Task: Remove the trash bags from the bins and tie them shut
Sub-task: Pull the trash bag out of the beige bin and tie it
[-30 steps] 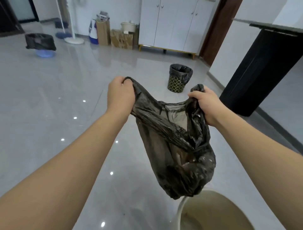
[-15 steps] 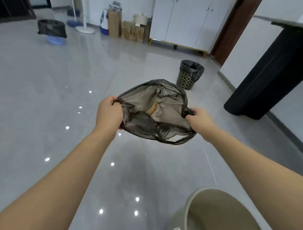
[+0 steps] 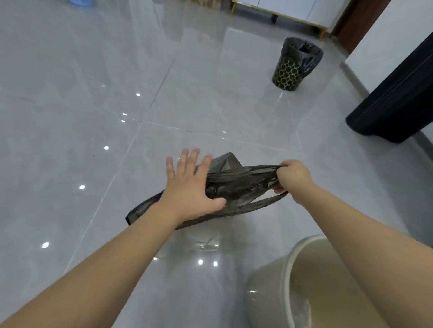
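Note:
A thin dark trash bag lies low over the glossy floor, stretched flat between my hands. My right hand is clenched on the bag's right end, pulling it taut. My left hand rests on top of the bag with fingers spread, thumb against the plastic, pressing rather than gripping. A loose corner of the bag sticks out behind my left wrist. The beige bin it came out of stands unlined at the bottom right. Farther off stands a black honeycomb-patterned bin, its dark liner still folded over the rim.
A large black angled panel stands at the right by the wall. White cabinet legs show at the top. A blue basin peeks in at the top left. The grey tiled floor stretches wide to the left.
The bag went from hanging, to held with its mouth wide, to lowered and flattened. My left hand let go of the rim and now lies spread on the bag. The view tilted down.

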Available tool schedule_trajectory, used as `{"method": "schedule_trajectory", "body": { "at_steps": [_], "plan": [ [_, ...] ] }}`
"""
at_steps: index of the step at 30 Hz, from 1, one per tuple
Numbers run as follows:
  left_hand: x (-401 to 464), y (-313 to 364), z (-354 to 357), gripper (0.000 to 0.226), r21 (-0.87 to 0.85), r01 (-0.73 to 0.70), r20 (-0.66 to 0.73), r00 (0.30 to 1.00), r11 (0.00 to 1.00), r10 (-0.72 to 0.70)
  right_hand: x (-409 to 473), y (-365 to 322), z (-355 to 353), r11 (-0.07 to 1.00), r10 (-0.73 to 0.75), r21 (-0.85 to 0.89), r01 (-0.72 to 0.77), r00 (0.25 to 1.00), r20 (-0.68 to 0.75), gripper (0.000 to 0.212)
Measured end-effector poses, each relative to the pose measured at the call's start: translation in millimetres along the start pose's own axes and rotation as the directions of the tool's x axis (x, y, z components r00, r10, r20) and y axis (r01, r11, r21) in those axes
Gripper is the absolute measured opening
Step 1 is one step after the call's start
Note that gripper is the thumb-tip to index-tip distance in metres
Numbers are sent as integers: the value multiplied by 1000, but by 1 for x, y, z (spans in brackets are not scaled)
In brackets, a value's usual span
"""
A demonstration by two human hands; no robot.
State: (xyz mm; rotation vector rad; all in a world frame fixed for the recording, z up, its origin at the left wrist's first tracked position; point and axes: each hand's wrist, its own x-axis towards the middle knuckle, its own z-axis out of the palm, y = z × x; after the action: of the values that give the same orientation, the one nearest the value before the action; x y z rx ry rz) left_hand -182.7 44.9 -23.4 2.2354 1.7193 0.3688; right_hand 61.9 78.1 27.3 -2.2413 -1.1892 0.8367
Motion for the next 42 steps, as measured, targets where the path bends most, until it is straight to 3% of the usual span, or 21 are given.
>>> {"method": "schedule_trajectory", "body": {
  "at_steps": [3, 7, 10, 12, 13, 15, 18, 20, 22, 25, 28, 31, 34, 36, 39, 41, 42],
  "plan": [
    [12, 40, 28, 136, 168, -120, 166, 982, 978, 92, -2, -12, -12, 992, 53, 111, -54, 999, 10, 27],
    [26, 33, 59, 116, 325, -15, 123, 992, 946, -26, -4, -21, -38, 979, 85, 180, -98, 993, 78, 22],
    [39, 19, 55, 74, 29, 129, 13, 991, 991, -130, -9, -23, -49, 990, 119, 60, -127, 985, 127, 10],
    [47, 15, 46, 41, -167, 150, 41, 989, 974, -145, -13, -19, -46, 982, 48, -188, -25, 992, 119, 43],
    [49, 14, 41, 32, -201, 140, 75, 989, 970, -128, -16, -16, -41, 935, -37, -347, 79, 991, 127, 68],
    [52, 13, 32, 31, -260, 90, 136, 989, 962, -55, -25, -12, -25, 718, -255, -619, 318, 948, 191, 107],
    [50, 14, 24, 26, -312, 16, 168, 985, 950, 38, -28, -2, 12, 334, -465, -785, 522, 815, 345, 128],
    [44, 17, 19, 23, -316, -23, 174, 981, 948, 82, -21, 1, 34, 182, -491, -833, 523, 782, 384, 122],
    [38, 18, 17, 18, -269, -26, 234, 968, 963, 91, -15, 0, 45, 168, -437, -855, 490, 815, 381, 97],
    [31, 13, 14, 26, 112, 1, 481, 875, 994, -55, -6, -2, 45, 246, -326, -837, 488, 855, 403, 36],
    [30, 6, 13, 34, 427, -38, 601, 759, 904, -252, -4, 1, 41, 186, -319, -826, 533, 827, 462, 23],
    [42, 2, 4, 31, 396, 56, 517, 811, 916, -273, 3, -7, 34, 93, -354, -814, 574, 783, 512, 18],
    [57, -5, -23, 27, 227, 225, 271, 920, 948, -283, 15, -34, 22, 14, -430, -823, 568, 746, 508, 29],
    [62, -13, -45, 25, 232, 220, 118, 961, 947, -252, 18, -59, 18, -89, -491, -847, 524, 716, 495, 18],
    [57, -28, -78, 21, 353, 163, -46, 987, 921, -157, 12, -99, 23, -98, -509, -889, 447, 745, 431, 19],
    [45, -35, -91, 18, 425, 98, -24, 995, 900, -97, 7, -116, 28, -90, -466, -901, 425, 782, 415, 21],
    [35, -35, -93, 20, 450, 70, 63, 992, 890, -109, 4, -119, 29, -89, -436, -903, 419, 799, 414, 24]
  ]
}}
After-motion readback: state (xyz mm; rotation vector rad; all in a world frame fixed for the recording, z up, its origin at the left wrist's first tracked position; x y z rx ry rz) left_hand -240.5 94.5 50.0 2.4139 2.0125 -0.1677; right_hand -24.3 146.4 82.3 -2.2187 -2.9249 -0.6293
